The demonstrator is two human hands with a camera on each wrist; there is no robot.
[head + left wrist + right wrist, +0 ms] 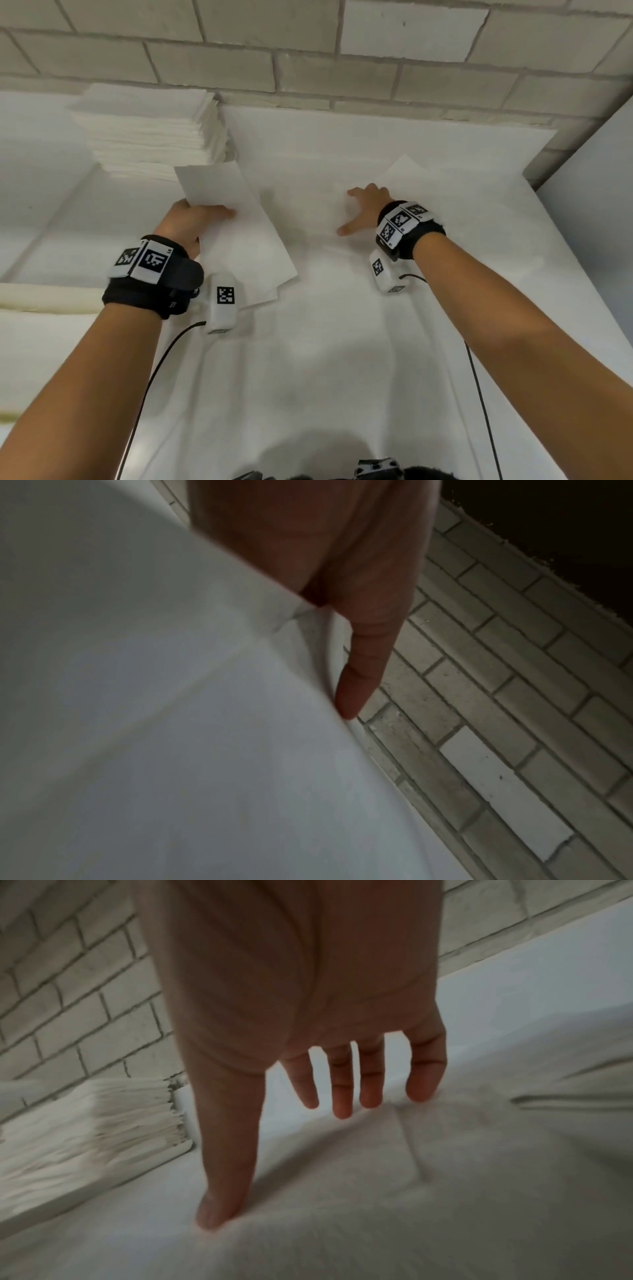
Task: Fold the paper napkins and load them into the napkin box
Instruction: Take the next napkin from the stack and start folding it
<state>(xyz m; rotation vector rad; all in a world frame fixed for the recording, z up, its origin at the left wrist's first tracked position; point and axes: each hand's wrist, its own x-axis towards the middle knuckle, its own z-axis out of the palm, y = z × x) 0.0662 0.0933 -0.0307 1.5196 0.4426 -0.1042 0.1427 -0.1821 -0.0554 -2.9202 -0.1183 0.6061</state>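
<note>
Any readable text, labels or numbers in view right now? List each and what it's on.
No words or numbers read clearly.
Left wrist band: black-and-white square code tags with tiny corner characters, too small to read.
Right wrist band: the same kind of code tags with tiny marks, too blurred to read.
Napkin stack, held napkin, brick wall: no print visible.

Right hand (301, 1010) spread on napkin (428, 1191), napkin stack (85, 1131)

Left hand (186, 222) pinching, right hand (368, 209) splayed
</note>
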